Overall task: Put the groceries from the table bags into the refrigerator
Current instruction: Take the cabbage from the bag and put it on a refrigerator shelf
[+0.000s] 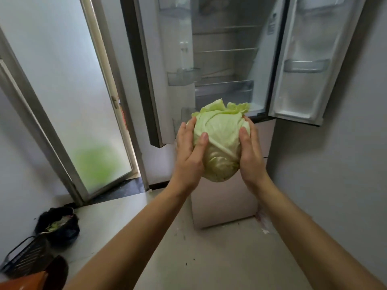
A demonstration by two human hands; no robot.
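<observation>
Bare forearms reached up from the bottom edge toward the refrigerator [226, 59]; the left hand [189, 149] and the right hand [250, 151] clasped a pale green cabbage [219, 143] between them, one palm on each side, thumbs laid across its near face, fingers wrapped round the back; the cabbage was held in the air in front of the fridge, outside the compartment, seen just below the clear drawer [225, 91]; both upper doors stood wide open; a frosted glass door [69, 84] stood to the left; low on the left, on the floor [209, 258], lay a black bag [60, 227] with green leaves in it, just beside a black wire rack [27, 256].
</observation>
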